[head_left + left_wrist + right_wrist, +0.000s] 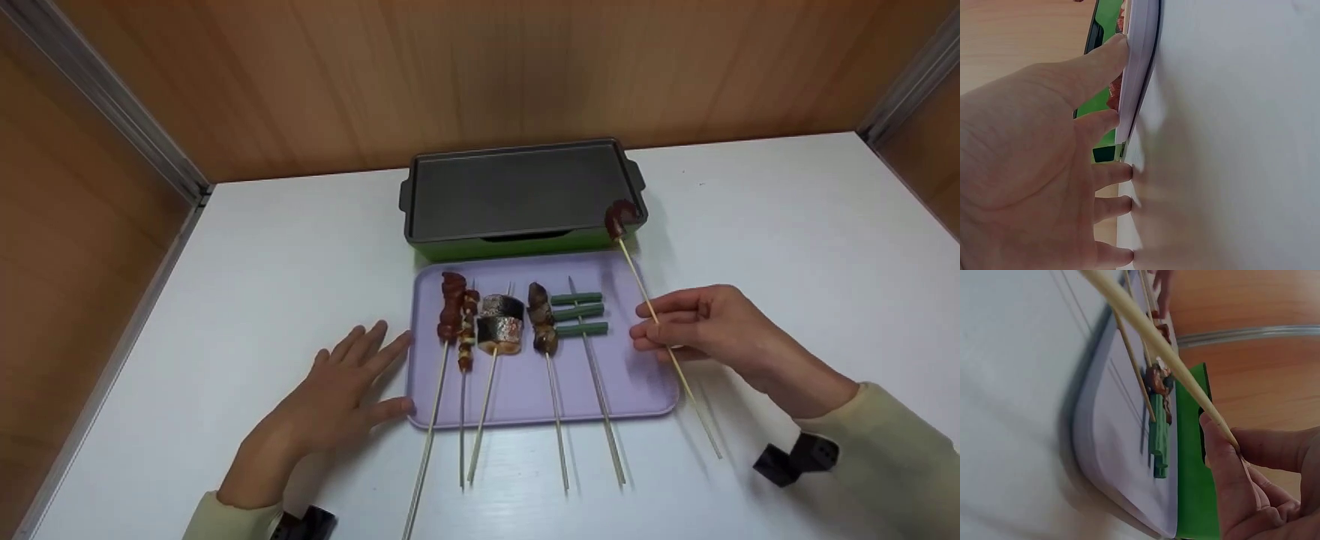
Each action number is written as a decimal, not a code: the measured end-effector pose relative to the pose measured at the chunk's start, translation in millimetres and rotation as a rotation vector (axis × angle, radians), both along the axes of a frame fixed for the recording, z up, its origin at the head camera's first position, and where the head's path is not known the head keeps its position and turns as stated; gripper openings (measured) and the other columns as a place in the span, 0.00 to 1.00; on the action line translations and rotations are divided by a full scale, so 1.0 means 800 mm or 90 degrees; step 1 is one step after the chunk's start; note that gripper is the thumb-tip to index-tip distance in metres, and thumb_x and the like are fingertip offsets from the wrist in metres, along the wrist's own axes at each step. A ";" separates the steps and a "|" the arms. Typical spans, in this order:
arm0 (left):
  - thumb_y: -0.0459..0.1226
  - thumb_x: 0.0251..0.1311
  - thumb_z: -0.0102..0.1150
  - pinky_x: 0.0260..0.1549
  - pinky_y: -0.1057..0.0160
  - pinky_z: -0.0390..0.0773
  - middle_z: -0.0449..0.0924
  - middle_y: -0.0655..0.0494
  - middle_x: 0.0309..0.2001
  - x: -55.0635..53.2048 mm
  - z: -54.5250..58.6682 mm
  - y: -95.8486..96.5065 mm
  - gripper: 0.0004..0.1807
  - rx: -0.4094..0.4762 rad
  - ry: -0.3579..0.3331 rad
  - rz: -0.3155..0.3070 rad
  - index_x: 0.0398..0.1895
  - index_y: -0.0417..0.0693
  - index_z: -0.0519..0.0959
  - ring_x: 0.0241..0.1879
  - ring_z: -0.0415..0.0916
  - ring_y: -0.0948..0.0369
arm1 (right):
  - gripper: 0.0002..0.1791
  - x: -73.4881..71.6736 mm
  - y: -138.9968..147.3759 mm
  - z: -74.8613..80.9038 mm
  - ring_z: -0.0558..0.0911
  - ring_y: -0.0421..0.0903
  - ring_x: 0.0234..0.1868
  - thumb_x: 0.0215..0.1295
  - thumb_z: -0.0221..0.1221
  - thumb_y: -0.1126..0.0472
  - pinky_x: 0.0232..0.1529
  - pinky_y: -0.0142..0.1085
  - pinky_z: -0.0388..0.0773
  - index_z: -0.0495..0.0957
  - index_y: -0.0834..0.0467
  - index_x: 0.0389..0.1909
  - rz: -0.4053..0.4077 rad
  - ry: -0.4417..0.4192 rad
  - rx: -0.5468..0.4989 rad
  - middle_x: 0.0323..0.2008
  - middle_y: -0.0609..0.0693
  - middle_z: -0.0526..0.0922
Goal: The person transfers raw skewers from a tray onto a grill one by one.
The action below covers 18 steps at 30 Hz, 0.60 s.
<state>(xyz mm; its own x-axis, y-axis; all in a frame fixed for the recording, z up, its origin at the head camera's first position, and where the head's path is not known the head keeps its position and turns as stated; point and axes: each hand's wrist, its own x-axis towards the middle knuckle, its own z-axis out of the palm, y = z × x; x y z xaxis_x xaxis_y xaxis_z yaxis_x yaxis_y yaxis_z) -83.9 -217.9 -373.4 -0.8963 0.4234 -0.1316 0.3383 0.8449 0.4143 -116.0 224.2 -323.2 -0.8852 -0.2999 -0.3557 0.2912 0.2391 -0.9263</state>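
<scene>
My right hand (716, 326) pinches a wooden skewer (640, 279) between thumb and fingers, holding it tilted above the right side of the lilac tray (641, 394). A dark red, curled food piece (613, 221) on its tip overlaps the grill's front right corner in the head view. Close up, the same skewer (1176, 365) crosses the right wrist view. With fingers spread, my left hand (322, 405) rests at the tray's left edge, thumb and index fingertip right at the rim (1139, 67). On the tray lie a red meat skewer (451, 307), a black-skinned fish skewer (501, 330) and a green vegetable skewer (581, 311).
A toy grill with a dark flat plate (517, 191) and green body (450, 251) stands just behind the tray. Between the others lie a thin sausage-like skewer (468, 330) and a brown chunk skewer (543, 319). Handles overhang the tray's front edge. Wooden panels (480, 75) enclose the white table (787, 225).
</scene>
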 end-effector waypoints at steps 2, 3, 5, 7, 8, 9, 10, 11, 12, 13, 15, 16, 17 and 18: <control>0.65 0.60 0.54 0.63 0.27 0.43 0.47 0.45 0.77 0.000 0.000 0.000 0.44 0.000 -0.001 0.003 0.77 0.61 0.56 0.75 0.39 0.41 | 0.31 -0.015 -0.003 0.004 0.87 0.45 0.42 0.61 0.67 0.64 0.43 0.36 0.83 0.70 0.75 0.60 -0.005 0.006 0.018 0.40 0.54 0.88; 0.65 0.60 0.54 0.63 0.27 0.43 0.47 0.45 0.77 -0.001 -0.001 0.000 0.44 -0.001 -0.001 0.004 0.77 0.61 0.56 0.75 0.39 0.41 | 0.31 -0.023 -0.004 0.006 0.87 0.45 0.42 0.61 0.67 0.64 0.43 0.36 0.83 0.69 0.75 0.60 -0.008 0.008 0.024 0.40 0.54 0.88; 0.65 0.60 0.54 0.64 0.28 0.42 0.46 0.46 0.77 -0.001 -0.001 -0.001 0.44 -0.004 -0.003 0.008 0.77 0.62 0.56 0.75 0.39 0.42 | 0.31 -0.040 -0.006 0.010 0.87 0.45 0.42 0.62 0.67 0.63 0.43 0.36 0.82 0.69 0.75 0.61 -0.011 0.003 0.034 0.40 0.54 0.88; 0.65 0.60 0.54 0.64 0.28 0.42 0.46 0.47 0.77 -0.001 0.000 0.000 0.44 -0.004 -0.006 0.010 0.77 0.62 0.56 0.75 0.39 0.42 | 0.30 -0.057 -0.008 0.012 0.87 0.45 0.42 0.63 0.66 0.64 0.43 0.36 0.82 0.69 0.75 0.61 -0.015 -0.006 0.035 0.39 0.54 0.88; 0.65 0.60 0.54 0.64 0.28 0.42 0.46 0.47 0.77 -0.001 -0.001 0.000 0.44 -0.004 -0.007 0.011 0.77 0.62 0.56 0.75 0.39 0.42 | 0.29 -0.064 -0.009 0.013 0.87 0.45 0.42 0.63 0.65 0.64 0.43 0.36 0.82 0.69 0.75 0.61 -0.018 -0.012 0.033 0.39 0.54 0.88; 0.65 0.60 0.54 0.64 0.28 0.42 0.46 0.47 0.77 0.000 -0.001 0.000 0.44 -0.004 -0.008 0.012 0.77 0.62 0.56 0.75 0.39 0.42 | 0.29 -0.072 -0.011 0.013 0.87 0.45 0.41 0.63 0.65 0.64 0.43 0.36 0.82 0.69 0.75 0.60 -0.020 -0.019 0.031 0.39 0.54 0.88; 0.65 0.60 0.54 0.64 0.28 0.42 0.46 0.47 0.77 0.000 0.000 0.000 0.44 -0.004 -0.009 0.013 0.77 0.62 0.56 0.75 0.39 0.42 | 0.29 -0.079 -0.012 0.014 0.87 0.44 0.41 0.63 0.65 0.64 0.43 0.35 0.82 0.69 0.75 0.60 -0.022 -0.025 0.028 0.38 0.53 0.88; 0.65 0.60 0.54 0.64 0.28 0.42 0.46 0.47 0.78 0.000 0.000 0.000 0.44 -0.005 -0.010 0.013 0.77 0.62 0.56 0.75 0.38 0.42 | 0.29 -0.085 -0.013 0.014 0.87 0.44 0.40 0.63 0.65 0.65 0.43 0.35 0.82 0.68 0.75 0.60 -0.025 -0.032 0.020 0.38 0.53 0.88; 0.65 0.60 0.54 0.64 0.28 0.42 0.46 0.47 0.78 0.001 0.000 0.000 0.45 -0.005 -0.009 0.013 0.77 0.62 0.56 0.75 0.39 0.42 | 0.29 -0.090 -0.014 0.013 0.87 0.44 0.40 0.63 0.65 0.66 0.42 0.35 0.82 0.68 0.75 0.60 -0.028 -0.038 0.011 0.38 0.53 0.88; 0.65 0.60 0.54 0.64 0.29 0.42 0.46 0.47 0.77 0.001 -0.001 -0.001 0.44 -0.005 -0.008 0.015 0.77 0.62 0.56 0.75 0.39 0.42 | 0.29 -0.095 -0.016 0.013 0.87 0.44 0.39 0.63 0.65 0.67 0.42 0.34 0.82 0.68 0.76 0.60 -0.030 -0.043 0.002 0.37 0.53 0.88; 0.65 0.60 0.54 0.64 0.28 0.43 0.46 0.47 0.77 0.002 0.000 -0.001 0.44 -0.004 -0.005 0.015 0.77 0.62 0.56 0.75 0.39 0.42 | 0.29 -0.103 -0.017 0.012 0.88 0.43 0.38 0.63 0.64 0.69 0.41 0.34 0.82 0.66 0.77 0.61 -0.030 -0.055 -0.012 0.36 0.53 0.88; 0.65 0.60 0.54 0.64 0.29 0.43 0.46 0.47 0.77 0.002 0.000 -0.002 0.44 -0.003 -0.004 0.015 0.77 0.63 0.56 0.75 0.39 0.42 | 0.29 -0.106 -0.018 0.011 0.88 0.43 0.38 0.63 0.64 0.70 0.40 0.33 0.83 0.66 0.77 0.62 -0.030 -0.059 -0.021 0.36 0.53 0.88; 0.65 0.60 0.54 0.64 0.29 0.43 0.46 0.47 0.78 0.003 0.000 -0.002 0.44 -0.003 -0.003 0.015 0.77 0.63 0.55 0.75 0.39 0.42 | 0.29 -0.109 -0.019 0.011 0.88 0.43 0.37 0.63 0.64 0.70 0.40 0.33 0.83 0.66 0.77 0.62 -0.033 -0.066 -0.030 0.35 0.53 0.88; 0.65 0.60 0.53 0.64 0.29 0.43 0.46 0.47 0.78 0.003 0.000 -0.002 0.44 -0.002 -0.002 0.014 0.77 0.63 0.55 0.75 0.39 0.43 | 0.30 -0.112 -0.019 0.010 0.88 0.44 0.37 0.63 0.63 0.71 0.40 0.33 0.83 0.65 0.77 0.62 -0.035 -0.073 -0.038 0.35 0.54 0.88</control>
